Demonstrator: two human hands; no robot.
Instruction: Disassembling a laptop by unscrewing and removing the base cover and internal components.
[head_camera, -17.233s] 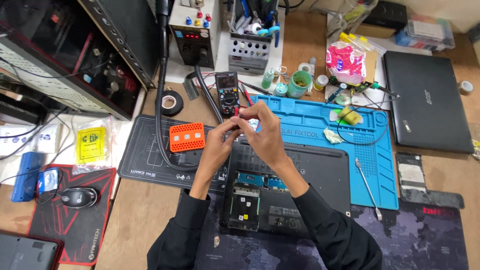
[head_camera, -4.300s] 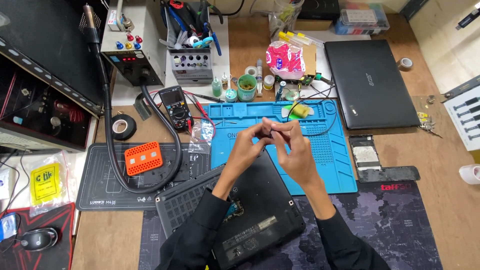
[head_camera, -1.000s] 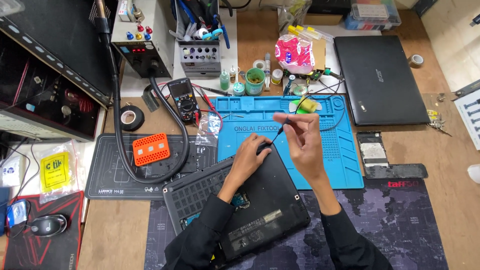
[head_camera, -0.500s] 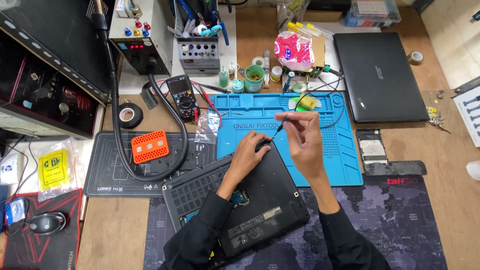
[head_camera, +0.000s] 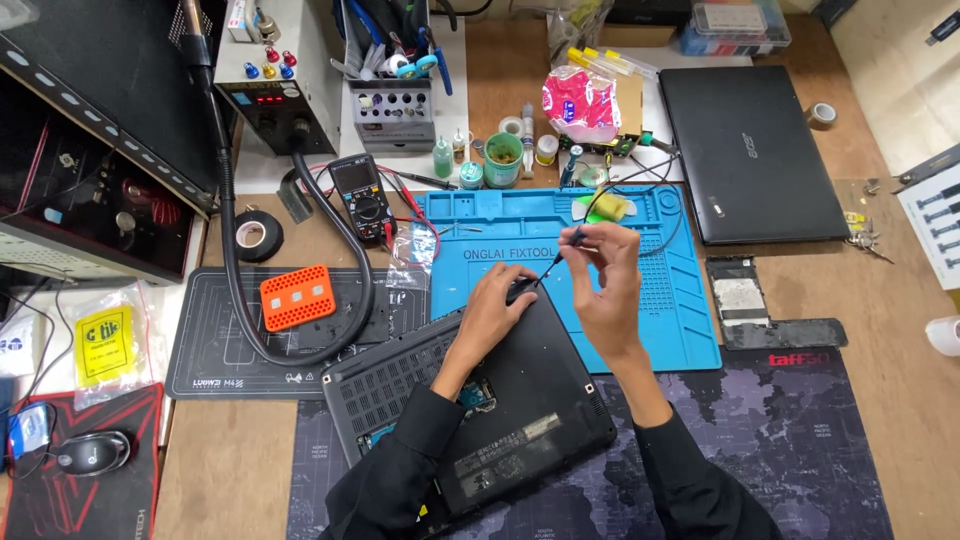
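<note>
Head view: near the middle of the frame the right hand (head_camera: 607, 285) pinches the top of a slim screwdriver (head_camera: 556, 259) between its fingertips, a light grip that suits twirling the handle. The tool's long axis slants from the handle at upper right down to the tip at lower left, where it meets the far corner of the upturned black laptop (head_camera: 470, 400). The left hand (head_camera: 492, 312) rests curled on that corner just beside the tip, apparently steadying the case; whether it also pinches something small I cannot tell. The laptop lies bottom up and askew, its upper edge overlapping the blue repair mat (head_camera: 640, 270) and its lower part on a dark desk mat (head_camera: 800, 450), so the work sits close to the person. Farther out, a multimeter (head_camera: 362, 198) and an orange block (head_camera: 298, 297) lie left of centre, and a closed black laptop (head_camera: 752, 150) sits at upper right
</note>
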